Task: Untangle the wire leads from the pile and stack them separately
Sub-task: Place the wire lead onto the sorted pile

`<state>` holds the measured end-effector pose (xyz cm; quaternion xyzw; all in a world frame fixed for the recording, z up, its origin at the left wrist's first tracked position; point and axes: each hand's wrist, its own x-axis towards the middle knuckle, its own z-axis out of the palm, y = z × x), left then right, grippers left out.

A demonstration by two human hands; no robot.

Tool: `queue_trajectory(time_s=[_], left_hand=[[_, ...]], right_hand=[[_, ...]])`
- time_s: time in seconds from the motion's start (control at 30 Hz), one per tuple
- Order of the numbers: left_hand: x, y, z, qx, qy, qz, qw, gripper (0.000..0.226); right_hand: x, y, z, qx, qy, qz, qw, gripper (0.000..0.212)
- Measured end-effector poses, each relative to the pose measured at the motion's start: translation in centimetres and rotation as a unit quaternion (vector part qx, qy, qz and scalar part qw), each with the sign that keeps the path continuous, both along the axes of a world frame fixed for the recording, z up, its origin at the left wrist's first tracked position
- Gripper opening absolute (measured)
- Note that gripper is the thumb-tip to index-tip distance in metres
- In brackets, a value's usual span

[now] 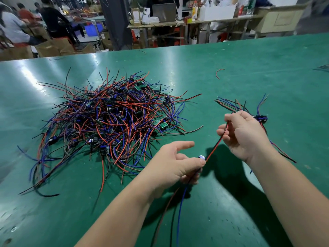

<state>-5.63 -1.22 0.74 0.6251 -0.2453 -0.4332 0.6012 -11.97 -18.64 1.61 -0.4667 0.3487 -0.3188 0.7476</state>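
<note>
Green counter [267, 68]: one lead [216, 146] is free of the pile and strung between your hands, close in front of you. Left hand [176, 163] pinches its component end, with blue and red tails hanging below. Right hand [243, 134] has its fingers curled round the red-black pair. The pile [110, 118] sits to the left, one big knot. The sorted stack [236, 106] lies just past your right hand and holds only a few leads. My read: early in the job, mid-transfer. Next move: straighten the lead, lay it on the stack in line with the others, and keep the tails clear of the pile. No container on the counter. There's a blue crate [91, 29] in the background; can't tell what's in it.
</note>
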Motion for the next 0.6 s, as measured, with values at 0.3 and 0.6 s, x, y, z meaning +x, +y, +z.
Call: queue_trajectory(time_s=[0.3,0.6], left_hand=[[0.1,0.1,0.1,-0.030,-0.022,-0.047,0.998,0.009],[1.2,0.2,1.2,-0.211,0.226,0.061,0.949,0.027]], right_hand=[[-0.2,-0.7,0.0,0.029,-0.005,0.078,0.997,0.040],[-0.9,1.8,-0.9,-0.202,0.043,0.404,0.891,0.033]])
